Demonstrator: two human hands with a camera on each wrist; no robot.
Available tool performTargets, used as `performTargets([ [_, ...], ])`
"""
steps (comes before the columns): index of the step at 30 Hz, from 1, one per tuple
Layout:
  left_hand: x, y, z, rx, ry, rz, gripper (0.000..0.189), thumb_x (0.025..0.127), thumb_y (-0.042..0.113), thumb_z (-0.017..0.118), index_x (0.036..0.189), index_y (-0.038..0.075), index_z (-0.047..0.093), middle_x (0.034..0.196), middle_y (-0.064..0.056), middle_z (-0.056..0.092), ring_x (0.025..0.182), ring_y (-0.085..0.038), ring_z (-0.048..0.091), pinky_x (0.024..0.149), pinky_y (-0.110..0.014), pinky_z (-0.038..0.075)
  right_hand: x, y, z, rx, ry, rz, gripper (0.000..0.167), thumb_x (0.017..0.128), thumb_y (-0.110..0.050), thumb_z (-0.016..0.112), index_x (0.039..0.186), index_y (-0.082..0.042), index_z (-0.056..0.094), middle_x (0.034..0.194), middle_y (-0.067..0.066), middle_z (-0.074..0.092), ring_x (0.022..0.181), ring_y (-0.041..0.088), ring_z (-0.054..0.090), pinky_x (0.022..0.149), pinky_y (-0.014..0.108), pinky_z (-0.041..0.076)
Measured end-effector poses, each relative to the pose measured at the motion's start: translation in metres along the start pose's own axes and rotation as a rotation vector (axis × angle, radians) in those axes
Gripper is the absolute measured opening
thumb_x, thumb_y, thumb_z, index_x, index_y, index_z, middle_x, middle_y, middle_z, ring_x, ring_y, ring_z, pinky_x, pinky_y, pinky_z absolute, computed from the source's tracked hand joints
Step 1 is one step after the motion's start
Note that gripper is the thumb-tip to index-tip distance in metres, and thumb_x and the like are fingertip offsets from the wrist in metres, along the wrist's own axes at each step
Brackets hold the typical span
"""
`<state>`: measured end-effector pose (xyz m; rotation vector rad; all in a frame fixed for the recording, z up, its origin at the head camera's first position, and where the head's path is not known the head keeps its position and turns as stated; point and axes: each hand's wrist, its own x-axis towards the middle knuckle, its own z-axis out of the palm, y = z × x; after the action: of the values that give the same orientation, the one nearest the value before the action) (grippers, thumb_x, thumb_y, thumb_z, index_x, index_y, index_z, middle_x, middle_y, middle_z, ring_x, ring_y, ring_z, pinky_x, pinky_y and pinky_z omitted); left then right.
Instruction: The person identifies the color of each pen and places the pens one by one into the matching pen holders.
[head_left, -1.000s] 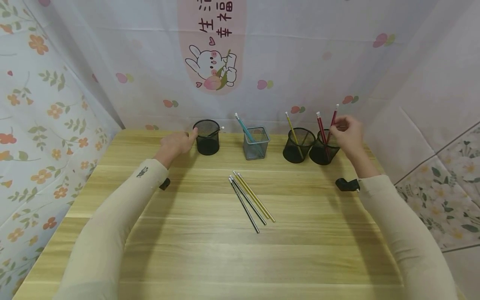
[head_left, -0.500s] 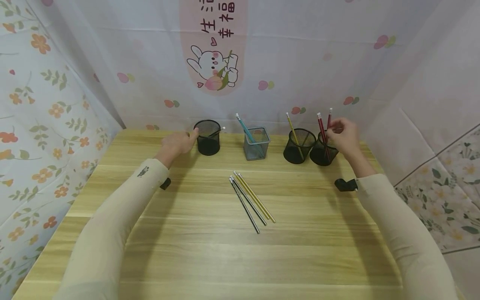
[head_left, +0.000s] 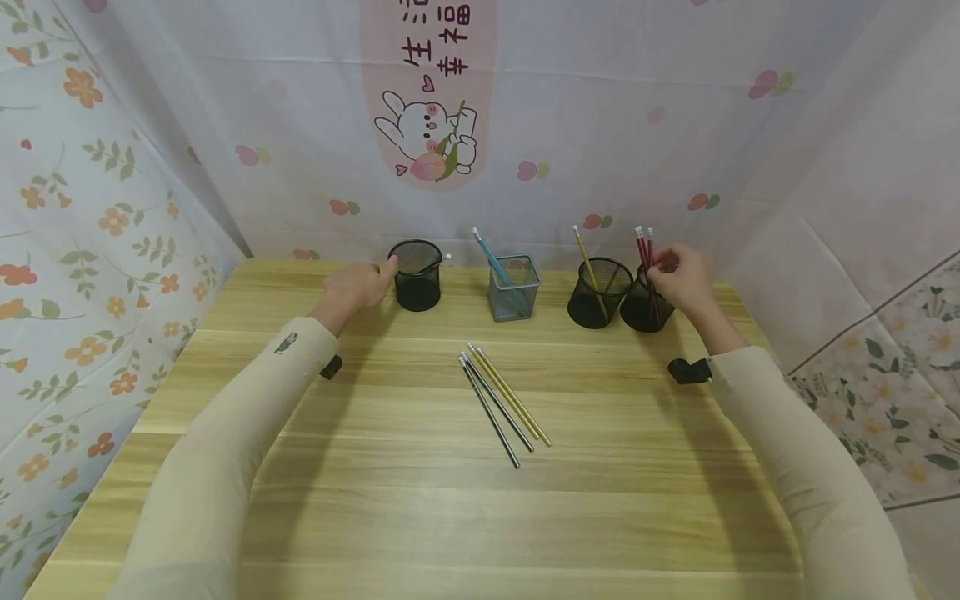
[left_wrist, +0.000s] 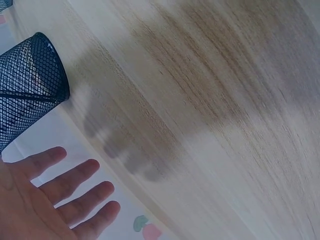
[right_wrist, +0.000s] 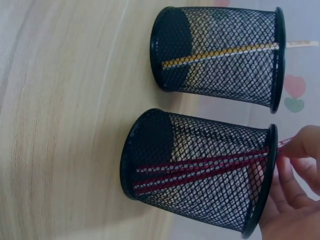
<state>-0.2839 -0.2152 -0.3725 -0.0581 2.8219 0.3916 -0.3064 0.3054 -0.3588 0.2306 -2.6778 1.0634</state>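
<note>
At the right end of the row, my right hand (head_left: pixel 682 279) pinches a red pencil (head_left: pixel 651 247) just above the rim of a black mesh pencil cup (head_left: pixel 640 313). A second red pencil leans close beside it, and through the mesh in the right wrist view both lower ends show near the cup's bottom. My left hand (head_left: pixel 354 287) is at the leftmost black mesh cup (head_left: pixel 417 292), thumb by its rim. In the left wrist view its fingers (left_wrist: pixel 75 182) are straight and spread beside that cup. A dark pencil (head_left: pixel 431 267) slants inside, its white eraser over the rim.
Between them stand a grey square mesh cup (head_left: pixel 513 302) with a teal pencil (head_left: pixel 491 257) and another black cup (head_left: pixel 587 307) with a yellow pencil (head_left: pixel 585 255). Mid-table lie two black pencils (head_left: pixel 491 412) and two gold pencils (head_left: pixel 512 396). A printed curtain (head_left: pixel 615 100) hangs behind.
My right hand has moved left and slightly down with the red pencil, whose eraser end now sits lower, near the other red one. The left hand has stayed by its cup.
</note>
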Motion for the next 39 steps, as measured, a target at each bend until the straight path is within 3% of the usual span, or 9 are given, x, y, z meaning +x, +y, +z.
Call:
performTargets([
  [8, 0.002, 0.000, 0.000, -0.057, 0.045, 0.035, 0.092, 0.101, 0.067, 0.003, 0.157, 0.000, 0.032, 0.156, -0.027, 0.035, 0.135, -0.053, 0.037, 0.100, -0.069, 0.034, -0.001, -0.001, 0.000, -0.033, -0.071, -0.005, 0.015, 0.094, 0.000, 0.058, 0.106, 0.009, 0.059, 0.098, 0.025, 0.063, 0.091, 0.037, 0.060, 0.072, 0.034, 0.045],
  [15, 0.004, 0.001, 0.000, -0.081, 0.114, 0.061, 0.082, 0.104, 0.062, 0.014, 0.150, 0.002, 0.044, 0.150, -0.027, 0.044, 0.130, -0.051, 0.045, 0.094, -0.068, 0.039, 0.002, -0.002, 0.002, -0.046, -0.105, -0.015, 0.016, 0.096, 0.000, 0.056, 0.107, 0.010, 0.059, 0.102, 0.029, 0.063, 0.095, 0.041, 0.061, 0.077, 0.044, 0.046],
  [23, 0.006, 0.003, -0.002, -0.122, 0.147, 0.112, 0.068, 0.107, 0.051, 0.025, 0.142, -0.001, 0.051, 0.141, -0.025, 0.053, 0.118, -0.044, 0.055, 0.087, -0.059, 0.046, -0.002, -0.001, 0.004, -0.024, -0.096, -0.014, 0.017, 0.096, 0.000, 0.054, 0.109, 0.010, 0.059, 0.102, 0.027, 0.062, 0.093, 0.038, 0.060, 0.072, 0.035, 0.046],
  [27, 0.008, 0.004, -0.003, -0.160, 0.170, 0.136, 0.062, 0.107, 0.046, 0.031, 0.131, -0.003, 0.058, 0.128, -0.023, 0.060, 0.103, -0.039, 0.058, 0.081, -0.053, 0.047, -0.004, -0.002, 0.003, -0.013, -0.038, -0.029, 0.019, 0.097, -0.002, 0.053, 0.112, 0.009, 0.060, 0.102, 0.024, 0.061, 0.090, 0.036, 0.058, 0.069, 0.028, 0.043],
  [30, 0.008, 0.006, -0.004, -0.176, 0.196, 0.161, 0.056, 0.106, 0.040, 0.036, 0.125, -0.005, 0.062, 0.120, -0.022, 0.063, 0.093, -0.036, 0.057, 0.078, -0.049, 0.046, -0.006, -0.007, 0.001, 0.003, 0.058, -0.082, 0.020, 0.096, -0.001, 0.054, 0.111, 0.011, 0.061, 0.100, 0.025, 0.061, 0.087, 0.031, 0.057, 0.070, 0.023, 0.042],
  [36, 0.005, 0.010, -0.007, -0.182, 0.237, 0.182, 0.045, 0.105, 0.032, 0.043, 0.116, -0.006, 0.066, 0.109, -0.021, 0.065, 0.081, -0.031, 0.055, 0.069, -0.043, 0.045, -0.014, -0.023, -0.005, 0.037, 0.243, -0.197, 0.015, 0.094, 0.002, 0.056, 0.103, 0.011, 0.064, 0.098, 0.022, 0.065, 0.081, 0.006, 0.055, 0.074, 0.014, 0.042],
  [39, 0.004, 0.010, -0.008, -0.180, 0.246, 0.190, 0.039, 0.105, 0.030, 0.045, 0.098, -0.003, 0.065, 0.092, -0.018, 0.063, 0.071, -0.027, 0.051, 0.063, -0.039, 0.041, -0.019, -0.034, -0.008, 0.046, 0.285, -0.246, 0.015, 0.095, 0.001, 0.056, 0.103, 0.011, 0.065, 0.098, 0.020, 0.065, 0.081, -0.002, 0.053, 0.074, 0.014, 0.044],
])
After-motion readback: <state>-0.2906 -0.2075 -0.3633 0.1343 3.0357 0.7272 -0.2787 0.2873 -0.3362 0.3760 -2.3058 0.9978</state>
